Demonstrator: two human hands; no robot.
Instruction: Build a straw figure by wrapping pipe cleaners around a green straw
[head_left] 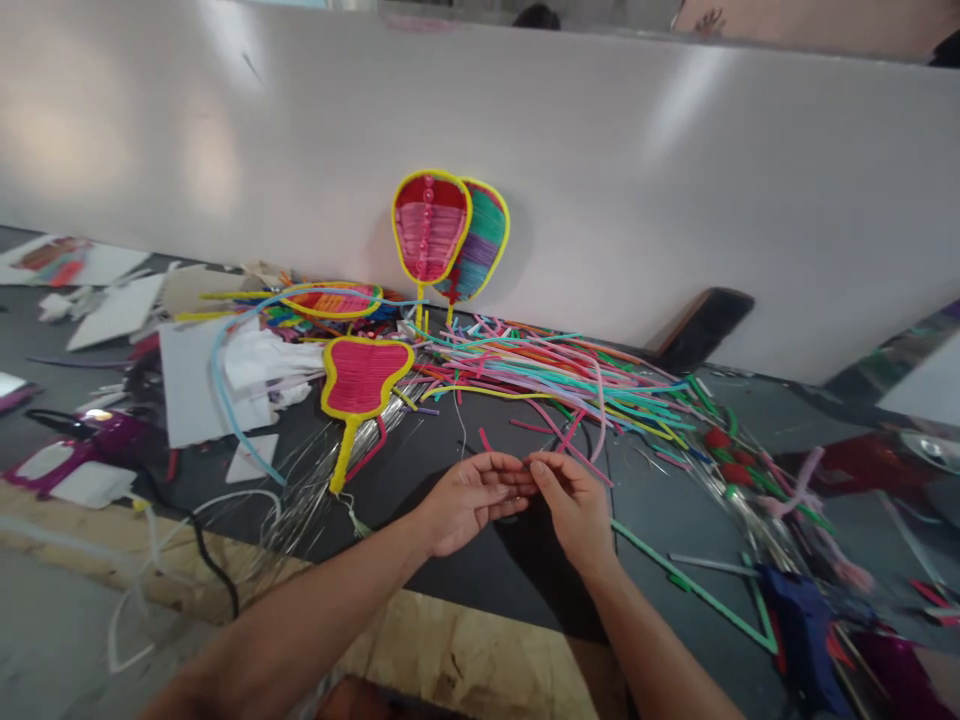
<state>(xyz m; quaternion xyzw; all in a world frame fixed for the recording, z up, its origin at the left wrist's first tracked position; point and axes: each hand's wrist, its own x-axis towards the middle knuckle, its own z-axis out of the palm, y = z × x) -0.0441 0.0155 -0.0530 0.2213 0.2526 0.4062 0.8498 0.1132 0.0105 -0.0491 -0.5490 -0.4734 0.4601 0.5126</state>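
Pipe cleaners (pixel 555 372) border dark tabletop (pixel 480 580) under both hands (pixel 476 502).

Far: white partition (pixel 600 150); 1 dark slab-like object (pixel 705 328) leaning against it, toward right. Left: white board (pixel 191 395); nearer, purple device (pixel 112 440), black cable (pixel 217 560). Near right: blue tool (pixel 799 625), blurred.

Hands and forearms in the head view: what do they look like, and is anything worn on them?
The left hand and right hand are ungloved, with no ring discernible, though some fingers are partly hidden. The left forearm and right forearm show no sleeve, watch or bracelet.
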